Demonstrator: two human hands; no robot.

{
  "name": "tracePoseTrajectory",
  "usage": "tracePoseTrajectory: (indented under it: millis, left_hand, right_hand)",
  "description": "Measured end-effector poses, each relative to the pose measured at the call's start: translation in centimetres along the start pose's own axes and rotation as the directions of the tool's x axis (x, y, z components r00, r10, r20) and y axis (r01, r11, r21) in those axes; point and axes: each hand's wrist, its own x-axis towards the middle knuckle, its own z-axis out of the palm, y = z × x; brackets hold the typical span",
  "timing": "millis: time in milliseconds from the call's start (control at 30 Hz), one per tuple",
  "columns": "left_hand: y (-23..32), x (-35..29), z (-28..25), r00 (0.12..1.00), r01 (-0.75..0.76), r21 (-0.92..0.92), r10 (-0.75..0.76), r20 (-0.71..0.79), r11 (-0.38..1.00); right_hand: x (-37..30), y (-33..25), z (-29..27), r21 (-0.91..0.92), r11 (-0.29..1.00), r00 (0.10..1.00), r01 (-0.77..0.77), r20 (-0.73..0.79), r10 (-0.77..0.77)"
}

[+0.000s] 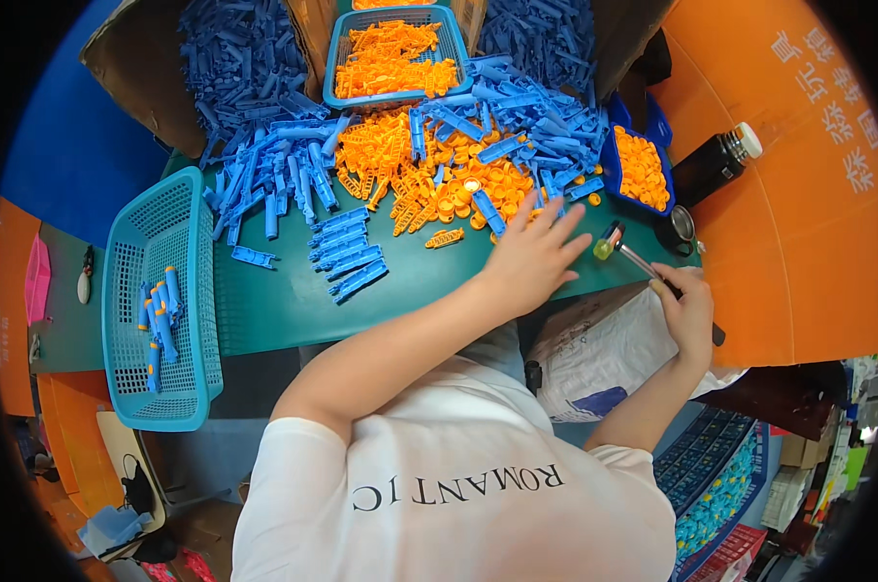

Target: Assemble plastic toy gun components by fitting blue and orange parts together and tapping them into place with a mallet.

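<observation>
Silver-shafted mallet [639, 261] clamped in right grip [686, 308], left grip [536, 256] apart, round orange caps [514, 182], hollow blue shells [357, 260] (slender)

Looks steeply down from head height, above the fingers [550, 215]; near enough to tell single fingers apart, yet fisheye-wide, taking in the table [274, 318] beyond them, the forearms [420, 335] behind and the shirt [458, 529] further back.
</observation>
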Motion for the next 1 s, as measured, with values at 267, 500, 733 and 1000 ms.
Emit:
tracePoseTrajectory:
  millis: [267, 500, 733, 1000]
  left_hand:
    - [-2.5, -0.1, 3.6, 0.993, 0.078, 0.104, -0.087, 0.077, 0.992]
    - [-5.4, -2.6, 1.3, 0.996, 0.060, 0.133, -0.069, 0.062, 0.989]
    - [-4.8, -4.5, -2.7, 0.995, 0.010, 0.223, -0.030, 0.091, 0.975]
    - [-4.8, -15.2, -11.3, 0.879, 0.369, -0.080, -0.376, -0.292, 0.926]
  right_hand:
    - [0.3, 1.9, 0.8, 0.080, 0.997, 0.990, 0.020, 0.135, -0.030]
    - [4.2, 0.2, 5.2, 0.268, 0.952, 0.965, 0.147, 0.174, -0.198]
    - [6.8, -0.9, 10.5, 0.146, 0.905, 0.912, 0.401, 0.030, -0.409]
    - [1.4, -9.7, 13.1, 0.283, 0.844, 0.889, 0.456, -0.185, -0.419]
